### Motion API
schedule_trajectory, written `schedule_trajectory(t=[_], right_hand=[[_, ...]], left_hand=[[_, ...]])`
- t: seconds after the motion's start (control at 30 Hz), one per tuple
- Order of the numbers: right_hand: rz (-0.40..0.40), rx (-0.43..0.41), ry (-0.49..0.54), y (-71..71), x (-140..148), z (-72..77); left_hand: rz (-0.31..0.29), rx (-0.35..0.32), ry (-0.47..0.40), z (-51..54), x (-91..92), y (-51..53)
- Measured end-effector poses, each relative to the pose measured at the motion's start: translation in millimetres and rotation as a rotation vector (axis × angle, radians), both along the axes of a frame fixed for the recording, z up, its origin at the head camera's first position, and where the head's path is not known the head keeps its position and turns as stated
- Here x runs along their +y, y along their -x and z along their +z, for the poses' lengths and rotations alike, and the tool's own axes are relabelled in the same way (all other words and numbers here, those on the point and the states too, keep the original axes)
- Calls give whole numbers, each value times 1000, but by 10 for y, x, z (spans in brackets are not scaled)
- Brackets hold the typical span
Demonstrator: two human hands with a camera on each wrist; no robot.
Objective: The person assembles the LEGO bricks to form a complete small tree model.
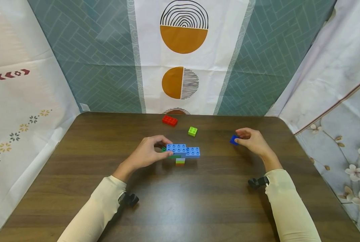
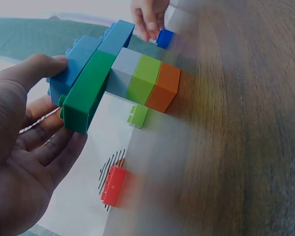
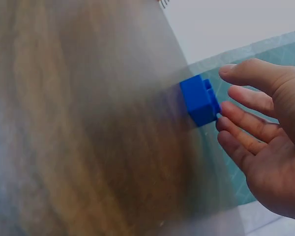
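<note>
My left hand (image 1: 148, 151) grips a small toy brick structure at its top left end. Its thumb lies on the upper light blue brick (image 1: 176, 148), and its fingers are behind. Under that brick are a green brick (image 2: 88, 93) and a second light blue brick (image 1: 193, 152) that sticks out to the right. A stem of pale grey-blue, lime and orange bricks (image 2: 163, 87) supports them from below. On the right, my right hand (image 1: 253, 141) is beside a dark blue brick (image 3: 199, 101), thumb and fingers parted around its studded side. Whether a fingertip touches it, I cannot tell.
A red brick (image 1: 169, 120) lies near the back edge of the dark wooden table (image 1: 180, 201). Closer in is a small lime brick (image 1: 192, 131), behind the structure. Patterned cloths hang at the back (image 1: 107, 84) and along both sides.
</note>
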State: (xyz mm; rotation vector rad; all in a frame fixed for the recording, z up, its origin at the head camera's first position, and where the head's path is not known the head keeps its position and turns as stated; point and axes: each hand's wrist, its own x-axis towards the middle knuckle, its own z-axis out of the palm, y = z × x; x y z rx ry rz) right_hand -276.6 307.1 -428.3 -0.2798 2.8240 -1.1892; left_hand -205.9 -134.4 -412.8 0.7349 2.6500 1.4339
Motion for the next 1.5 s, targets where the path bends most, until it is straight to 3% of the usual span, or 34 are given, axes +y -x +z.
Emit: schedule_trajectory(t=[0.3, 0.53, 0.73, 1.17, 1.5], right_hand=[[6, -20, -12, 3, 58, -125], [-9, 26, -92, 33, 30, -161], [1, 11, -78, 29, -17, -158], [71, 7, -3, -62, -322, 87], [181, 62, 72, -221, -668, 305]], left_hand=[[-3, -10, -7, 13, -1, -3], [-1, 1, -18, 17, -1, 6], [-6, -12, -14, 10, 1, 5], [-5, -4, -3, 17, 5, 8], [-3, -3, -1, 11, 10, -10]])
